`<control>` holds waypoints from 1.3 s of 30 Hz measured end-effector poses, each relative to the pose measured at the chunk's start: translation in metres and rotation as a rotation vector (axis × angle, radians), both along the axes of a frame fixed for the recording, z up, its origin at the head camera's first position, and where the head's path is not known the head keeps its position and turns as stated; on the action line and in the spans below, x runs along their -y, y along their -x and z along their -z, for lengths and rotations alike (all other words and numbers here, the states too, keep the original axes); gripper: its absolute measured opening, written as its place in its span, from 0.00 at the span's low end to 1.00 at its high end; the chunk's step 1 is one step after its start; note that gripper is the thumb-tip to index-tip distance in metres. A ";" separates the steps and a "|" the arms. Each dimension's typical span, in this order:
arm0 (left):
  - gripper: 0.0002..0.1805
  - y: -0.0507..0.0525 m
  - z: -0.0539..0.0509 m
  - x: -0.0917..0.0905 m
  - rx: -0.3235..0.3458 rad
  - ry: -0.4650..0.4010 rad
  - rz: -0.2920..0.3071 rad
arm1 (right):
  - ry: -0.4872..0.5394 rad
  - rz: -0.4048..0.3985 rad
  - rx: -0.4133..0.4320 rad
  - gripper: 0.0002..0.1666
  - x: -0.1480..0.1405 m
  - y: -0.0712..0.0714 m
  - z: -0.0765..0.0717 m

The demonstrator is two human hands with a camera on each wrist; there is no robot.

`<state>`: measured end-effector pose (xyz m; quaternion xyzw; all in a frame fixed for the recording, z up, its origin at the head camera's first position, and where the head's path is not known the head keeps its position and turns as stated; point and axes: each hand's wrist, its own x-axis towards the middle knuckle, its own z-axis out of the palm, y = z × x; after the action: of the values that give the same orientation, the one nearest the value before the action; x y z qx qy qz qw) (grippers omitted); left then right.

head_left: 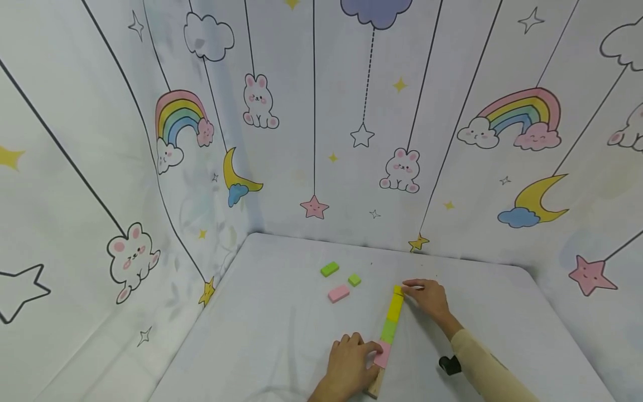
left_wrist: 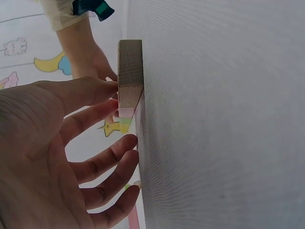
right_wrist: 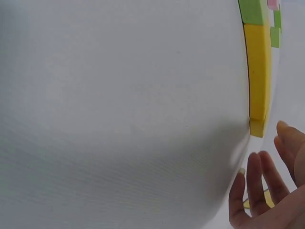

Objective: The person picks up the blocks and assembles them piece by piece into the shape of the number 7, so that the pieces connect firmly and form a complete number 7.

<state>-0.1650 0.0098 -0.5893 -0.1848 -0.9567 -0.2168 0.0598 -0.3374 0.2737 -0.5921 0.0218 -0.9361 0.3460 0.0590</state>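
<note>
Your left hand (head_left: 348, 363) is touching the near end of the lined-up block row (head_left: 389, 330) on the table (head_left: 241, 335), your right hand (head_left: 428, 296) hovering beside its far end, fingers relaxed, gripping nothing, while loose blocks (head_left: 339, 293) are apparently awaiting placement.

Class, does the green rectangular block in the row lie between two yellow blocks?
No, the green rectangular block lies between a pink rectangular block and a yellow rectangular block.

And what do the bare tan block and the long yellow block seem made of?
Bare tan block: likely wood, by its streaky, grainy surface; matte, apparently unpainted.
Long yellow block: perhaps painted wood, smooth, dull; even colour shows no grain, so plastic remains possible.
</note>
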 end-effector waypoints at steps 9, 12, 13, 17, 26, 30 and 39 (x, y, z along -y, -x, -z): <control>0.16 0.000 -0.005 -0.001 0.046 0.015 0.000 | 0.000 -0.004 -0.021 0.23 0.007 -0.024 -0.005; 0.16 0.000 -0.006 0.000 0.048 0.014 -0.001 | 0.001 -0.042 -0.063 0.27 0.011 -0.032 -0.009; 0.16 0.000 -0.006 0.000 0.047 0.014 -0.002 | 0.001 -0.057 -0.081 0.28 0.013 -0.035 -0.011; 0.16 0.000 -0.006 0.000 0.052 0.020 0.000 | -0.026 -0.095 -0.123 0.31 0.018 -0.047 -0.016; 0.16 0.000 -0.006 -0.001 0.055 0.031 0.003 | -0.048 -0.141 -0.085 0.36 0.022 -0.076 -0.026; 0.16 0.001 -0.005 0.000 0.054 0.031 0.006 | -0.080 -0.162 -0.030 0.40 0.026 -0.089 -0.029; 0.16 0.001 -0.004 0.000 0.021 0.033 0.009 | -0.141 -0.245 0.001 0.50 0.039 -0.118 -0.025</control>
<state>-0.1662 0.0102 -0.5849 -0.1879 -0.9598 -0.2033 0.0457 -0.2192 0.2345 -0.5669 0.1401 -0.9484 0.2839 0.0143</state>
